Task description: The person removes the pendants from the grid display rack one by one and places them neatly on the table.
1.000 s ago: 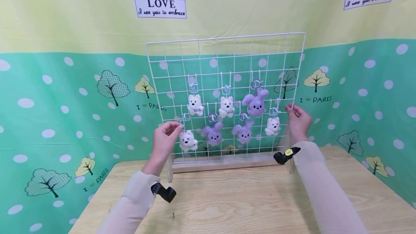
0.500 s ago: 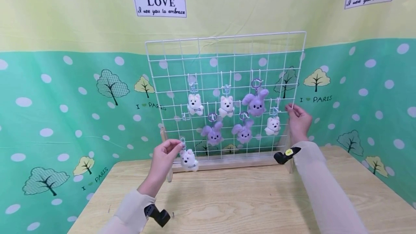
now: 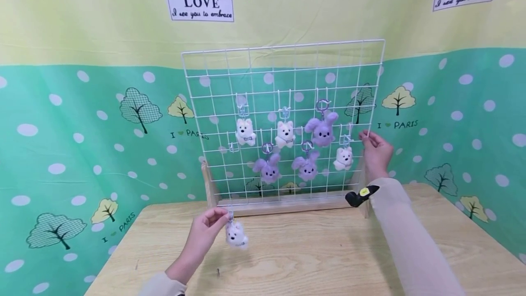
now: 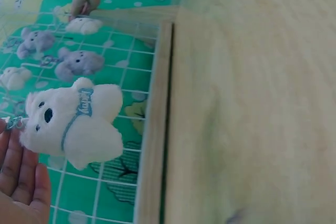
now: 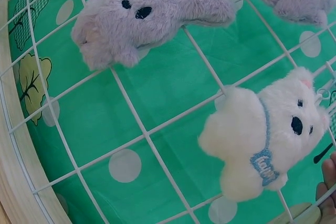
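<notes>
My left hand [image 3: 205,232] pinches a white plush dog keychain [image 3: 235,235] by the metal clasp at its top. The dog hangs over the table, in front of the rack's lower left corner. In the left wrist view the dog [image 4: 73,121] fills the near space, a blue band with lettering across its body, and the fingers [image 4: 23,174] show beside its head. My right hand [image 3: 377,153] grips the right edge of the white wire grid rack [image 3: 283,47], next to a hanging white dog keychain [image 3: 343,159]. Only a few fingertips of that hand enter the right wrist view.
On the rack's hooks hang several more plush keychains, among them a purple rabbit [image 3: 322,131] and a white dog [image 3: 245,132]. One hook [image 3: 232,146] at the left bears no plush. A wooden base [image 3: 287,204] supports the rack on the wooden table [image 3: 296,259]. Patterned cloth stands behind.
My left hand has taken the lower left white dog keychain off its hook and brought it down toward the table front. The right hand stays at the rack's edge.
</notes>
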A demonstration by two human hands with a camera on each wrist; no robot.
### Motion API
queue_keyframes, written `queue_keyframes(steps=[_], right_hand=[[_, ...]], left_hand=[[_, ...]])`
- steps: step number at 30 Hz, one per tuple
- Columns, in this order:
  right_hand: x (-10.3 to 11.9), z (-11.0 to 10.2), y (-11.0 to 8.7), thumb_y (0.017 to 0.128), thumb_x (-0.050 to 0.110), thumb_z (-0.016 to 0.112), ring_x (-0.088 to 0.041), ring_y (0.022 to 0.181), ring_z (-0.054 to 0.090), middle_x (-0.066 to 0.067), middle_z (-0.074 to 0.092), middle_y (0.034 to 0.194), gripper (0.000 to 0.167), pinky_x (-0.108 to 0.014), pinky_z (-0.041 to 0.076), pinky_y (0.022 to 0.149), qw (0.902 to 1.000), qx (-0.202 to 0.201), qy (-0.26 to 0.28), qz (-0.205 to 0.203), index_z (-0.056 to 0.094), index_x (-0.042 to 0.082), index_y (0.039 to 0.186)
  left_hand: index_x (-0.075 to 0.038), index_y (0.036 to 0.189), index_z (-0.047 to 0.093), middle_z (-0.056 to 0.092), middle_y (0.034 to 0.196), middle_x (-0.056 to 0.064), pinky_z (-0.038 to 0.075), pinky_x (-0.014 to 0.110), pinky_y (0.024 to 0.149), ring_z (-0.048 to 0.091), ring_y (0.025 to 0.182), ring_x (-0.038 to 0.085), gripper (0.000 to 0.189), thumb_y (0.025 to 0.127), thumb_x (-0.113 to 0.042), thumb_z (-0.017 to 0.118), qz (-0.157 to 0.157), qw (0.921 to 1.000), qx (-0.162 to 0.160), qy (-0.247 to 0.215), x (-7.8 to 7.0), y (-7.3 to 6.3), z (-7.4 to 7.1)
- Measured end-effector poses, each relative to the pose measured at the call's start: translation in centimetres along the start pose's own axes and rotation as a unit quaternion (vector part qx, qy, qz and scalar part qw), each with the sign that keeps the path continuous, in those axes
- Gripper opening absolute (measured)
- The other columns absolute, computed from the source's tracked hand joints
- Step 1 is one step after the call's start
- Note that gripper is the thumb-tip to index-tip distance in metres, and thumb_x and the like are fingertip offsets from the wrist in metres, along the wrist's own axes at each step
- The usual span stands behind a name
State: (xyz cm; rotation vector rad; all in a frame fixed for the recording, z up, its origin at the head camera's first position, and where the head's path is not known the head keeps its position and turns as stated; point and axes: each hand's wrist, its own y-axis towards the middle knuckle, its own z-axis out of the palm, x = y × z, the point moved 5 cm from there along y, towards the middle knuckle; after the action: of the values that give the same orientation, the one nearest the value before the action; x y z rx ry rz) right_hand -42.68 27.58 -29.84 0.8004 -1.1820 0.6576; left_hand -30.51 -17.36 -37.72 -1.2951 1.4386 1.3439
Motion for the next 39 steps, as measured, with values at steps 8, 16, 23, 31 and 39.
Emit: queue_keyframes(steps=[8, 16, 23, 31, 39], right_hand=[[-0.1, 0.0, 0.0, 0.091, 0.026, 0.061, -0.007, 0.113, 0.058, 0.002, 0.063, 0.123, 0.034, -0.023, 0.042, 0.099, 1.0, 0.0, 0.004, -0.001, 0.06, 0.015, 0.124], [-0.2, -0.1, 0.1, 0.091, 0.024, 0.062, -0.007, 0.111, 0.058, 0.003, 0.064, 0.121, 0.033, -0.023, 0.043, 0.098, 0.9999, -0.007, 0.007, 0.003, 0.061, 0.015, 0.123], [0.1, 0.1, -0.3, 0.091, 0.021, 0.062, -0.007, 0.109, 0.06, 0.002, 0.065, 0.118, 0.033, -0.026, 0.041, 0.101, 0.9996, -0.011, 0.027, 0.003, 0.061, 0.011, 0.122], [0.1, 0.0, -0.3, 0.09, 0.022, 0.064, -0.007, 0.11, 0.059, 0.003, 0.065, 0.119, 0.033, -0.03, 0.042, 0.101, 0.9996, -0.008, 0.026, 0.011, 0.062, 0.014, 0.122], [-0.1, 0.0, -0.2, 0.09, 0.024, 0.063, -0.007, 0.109, 0.059, 0.004, 0.065, 0.119, 0.034, -0.022, 0.046, 0.093, 0.9999, -0.006, 0.009, 0.007, 0.061, 0.015, 0.123]], left_hand=[[0.009, 0.096, 0.062, 0.068, 0.088, 0.01, 0.051, 0.019, 0.076, 0.062, 0.077, 0.008, 0.013, 0.086, 0.0, 0.062, -0.016, 0.999, 0.042, 0.0, 3.5, -1.0, 1.1], [0.008, 0.098, 0.061, 0.066, 0.087, 0.007, 0.05, 0.02, 0.075, 0.06, 0.078, 0.008, 0.018, 0.087, -0.007, 0.062, -0.029, 0.9974, 0.066, 0.005, 5.5, 0.0, 2.7], [0.008, 0.101, 0.061, 0.065, 0.087, 0.005, 0.05, 0.018, 0.07, 0.058, 0.078, 0.01, 0.02, 0.089, -0.009, 0.061, -0.044, 0.9971, 0.062, 0.006, 6.3, 1.6, 3.9], [0.007, 0.103, 0.061, 0.067, 0.089, 0.004, 0.05, 0.019, 0.069, 0.059, 0.08, 0.011, 0.023, 0.089, -0.011, 0.061, -0.069, 0.9963, 0.05, 0.004, 7.8, 2.8, 4.6], [0.009, 0.101, 0.063, 0.069, 0.09, 0.009, 0.051, 0.02, 0.068, 0.061, 0.077, 0.008, 0.021, 0.086, -0.005, 0.064, -0.084, 0.9962, 0.02, -0.013, 8.8, 3.2, 4.9]])
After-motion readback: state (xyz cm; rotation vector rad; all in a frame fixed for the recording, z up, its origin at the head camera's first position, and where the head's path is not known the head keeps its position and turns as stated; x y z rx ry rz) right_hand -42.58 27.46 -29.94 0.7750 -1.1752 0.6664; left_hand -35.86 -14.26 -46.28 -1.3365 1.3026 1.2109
